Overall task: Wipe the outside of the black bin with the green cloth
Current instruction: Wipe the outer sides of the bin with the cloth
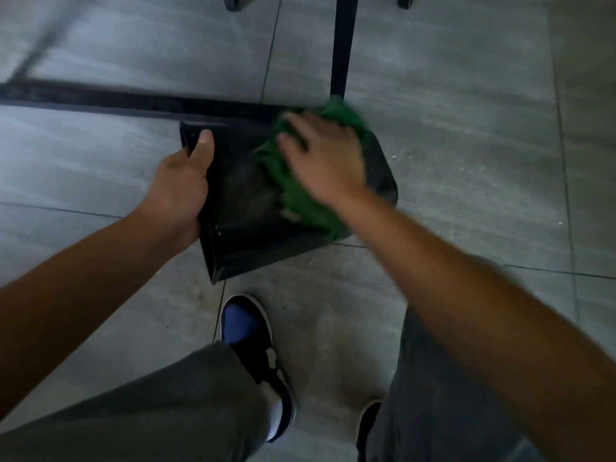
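Observation:
The black bin (246,228) lies tipped on its side on the grey tiled floor, its broad side facing up. My left hand (181,186) grips its left edge, thumb on top and fingers curled under. My right hand (321,161) lies flat with spread fingers on the green cloth (301,198), pressing it against the bin's upper side. The cloth bunches out around the hand, and both look blurred.
A black table leg (343,45) stands just behind the bin, and a black floor bar (116,98) runs left from it. My shoe (253,355) and trouser legs are below the bin. More dark furniture feet (231,1) show at the top edge.

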The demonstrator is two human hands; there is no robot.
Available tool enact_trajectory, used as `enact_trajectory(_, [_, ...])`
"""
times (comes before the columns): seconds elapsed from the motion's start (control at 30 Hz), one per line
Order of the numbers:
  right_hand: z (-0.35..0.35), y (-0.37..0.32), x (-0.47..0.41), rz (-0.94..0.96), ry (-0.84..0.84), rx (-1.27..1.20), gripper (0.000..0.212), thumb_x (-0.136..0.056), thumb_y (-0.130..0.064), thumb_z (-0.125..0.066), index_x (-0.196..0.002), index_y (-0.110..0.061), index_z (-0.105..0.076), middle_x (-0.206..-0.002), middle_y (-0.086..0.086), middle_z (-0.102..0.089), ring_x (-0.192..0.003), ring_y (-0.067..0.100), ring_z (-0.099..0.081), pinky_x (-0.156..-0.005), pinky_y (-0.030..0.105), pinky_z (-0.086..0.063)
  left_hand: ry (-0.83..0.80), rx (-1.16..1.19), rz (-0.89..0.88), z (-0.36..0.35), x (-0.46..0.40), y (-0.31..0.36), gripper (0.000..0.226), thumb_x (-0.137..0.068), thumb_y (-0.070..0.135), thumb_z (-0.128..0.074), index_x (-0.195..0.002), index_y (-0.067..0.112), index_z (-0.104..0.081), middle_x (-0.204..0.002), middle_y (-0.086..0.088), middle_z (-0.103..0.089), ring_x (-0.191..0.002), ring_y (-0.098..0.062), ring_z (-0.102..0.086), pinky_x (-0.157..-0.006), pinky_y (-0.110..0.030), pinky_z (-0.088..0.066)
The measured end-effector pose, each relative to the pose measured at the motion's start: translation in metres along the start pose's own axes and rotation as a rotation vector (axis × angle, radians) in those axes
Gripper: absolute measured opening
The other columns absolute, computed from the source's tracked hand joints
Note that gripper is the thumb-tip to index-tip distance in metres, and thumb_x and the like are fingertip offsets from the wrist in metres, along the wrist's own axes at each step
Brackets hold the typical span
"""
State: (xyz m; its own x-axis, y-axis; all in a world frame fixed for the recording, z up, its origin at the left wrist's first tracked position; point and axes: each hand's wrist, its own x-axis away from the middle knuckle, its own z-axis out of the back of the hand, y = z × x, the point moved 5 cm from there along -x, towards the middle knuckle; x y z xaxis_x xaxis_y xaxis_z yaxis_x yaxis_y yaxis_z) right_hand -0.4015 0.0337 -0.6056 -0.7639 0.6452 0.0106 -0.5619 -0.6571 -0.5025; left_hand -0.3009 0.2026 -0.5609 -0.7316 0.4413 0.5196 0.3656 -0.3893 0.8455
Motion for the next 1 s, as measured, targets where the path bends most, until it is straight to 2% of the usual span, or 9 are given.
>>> enact_trajectory(0.1, [0.002, 0.081, 0.017, -0.299, -0.047, -0.022, 0.06, -0.105, -0.057, -0.028, -0.16, -0.034, -0.032, -0.17, 0.003, -0.027, -0.158, 0.026, -0.021, -0.128, 0.049, -0.015, 0.027, -0.064, -0.01, 0.002, 0.004, -0.005, 0.032, -0.107, 0.053, -0.043, -0.111, 0.03, -0.066, -0.111, 0.002, -0.074, -0.099, -0.017, -0.074, -0.076, -0.033, -0.061])
enact_trajectory(0.2, [-0.005, 0.045, 0.06, -0.31, -0.002, 0.03, 0.068, -0.104, -0.06, -0.022, -0.163, -0.028, -0.023, -0.173, 0.009, -0.014, -0.16, 0.031, -0.008, -0.129, 0.053, -0.008, 0.067, -0.05, -0.015, 0.0, 0.007, -0.003, 0.034, -0.106, 0.057, -0.042, -0.102, 0.033, -0.066, -0.102, 0.005, -0.074, -0.09, -0.013, -0.074, -0.075, -0.032, -0.062])
enact_trajectory(0.33, [-0.011, -0.077, 0.078, 0.098, 0.078, -0.036, 0.062, -0.103, -0.051, -0.026, -0.156, -0.024, -0.043, -0.162, 0.011, -0.042, -0.15, 0.033, -0.036, -0.123, 0.05, -0.023, 0.009, -0.006, -0.009, -0.012, 0.003, 0.005, 0.043, -0.109, 0.05, -0.041, -0.104, 0.021, -0.072, -0.092, 0.004, -0.082, -0.089, -0.014, -0.079, -0.072, -0.027, -0.062])
enact_trajectory(0.47, [-0.005, -0.058, 0.029, 0.135, 0.001, -0.021, 0.056, -0.102, -0.057, -0.035, -0.155, -0.037, -0.042, -0.144, 0.005, -0.062, -0.13, 0.031, -0.057, -0.11, 0.044, -0.039, 0.02, -0.025, -0.027, -0.004, 0.003, 0.005, 0.038, -0.109, 0.047, -0.044, -0.105, 0.021, -0.072, -0.096, 0.003, -0.082, -0.094, -0.015, -0.079, -0.072, -0.028, -0.063])
enact_trajectory(0.63, [0.001, 0.066, 0.031, -0.343, -0.057, -0.019, 0.061, -0.105, -0.06, -0.027, -0.161, -0.037, -0.026, -0.172, 0.003, -0.019, -0.159, 0.029, -0.013, -0.128, 0.052, -0.01, 0.021, -0.09, -0.005, -0.005, 0.011, 0.0, 0.035, -0.106, 0.056, -0.042, -0.099, 0.032, -0.066, -0.101, 0.007, -0.075, -0.096, -0.015, -0.074, -0.083, -0.034, -0.061])
enact_trajectory(0.73, [-0.003, 0.008, 0.086, -0.22, 0.003, -0.044, 0.067, -0.103, -0.061, -0.021, -0.164, -0.032, -0.02, -0.174, 0.006, -0.01, -0.161, 0.03, -0.003, -0.129, 0.052, -0.001, 0.037, -0.13, -0.02, -0.01, 0.013, 0.004, 0.044, -0.104, 0.06, -0.045, -0.11, 0.025, -0.072, -0.109, -0.001, -0.076, -0.104, -0.022, -0.073, -0.094, -0.042, -0.059])
enact_trajectory(0.83, [0.003, -0.051, 0.093, 0.067, 0.04, -0.108, 0.059, -0.105, -0.052, -0.027, -0.16, -0.033, -0.032, -0.167, 0.006, -0.034, -0.155, 0.029, -0.029, -0.126, 0.05, -0.017, 0.023, -0.118, -0.014, -0.019, 0.013, 0.01, 0.056, -0.101, 0.063, -0.046, -0.126, 0.019, -0.071, -0.114, -0.003, -0.078, -0.103, -0.023, -0.076, -0.094, -0.044, -0.06])
enact_trajectory(0.9, [0.011, -0.039, 0.065, 0.116, 0.035, -0.095, 0.052, -0.106, -0.048, -0.032, -0.156, -0.037, -0.039, -0.141, 0.006, -0.064, -0.129, 0.029, -0.059, -0.112, 0.048, -0.039, 0.029, -0.102, -0.011, -0.023, 0.012, 0.013, 0.051, -0.103, 0.059, -0.047, -0.124, 0.019, -0.072, -0.113, -0.004, -0.078, -0.101, -0.024, -0.076, -0.092, -0.045, -0.061])
enact_trajectory(1.0, [0.012, 0.051, 0.023, -0.192, -0.039, -0.121, 0.048, -0.107, -0.051, -0.033, -0.154, -0.044, -0.039, -0.162, -0.001, -0.044, -0.147, 0.03, -0.043, -0.121, 0.053, -0.029, 0.044, -0.057, 0.008, -0.019, 0.013, 0.01, 0.04, -0.104, 0.057, -0.048, -0.113, 0.025, -0.071, -0.114, -0.003, -0.077, -0.104, -0.025, -0.075, -0.096, -0.05, -0.06])
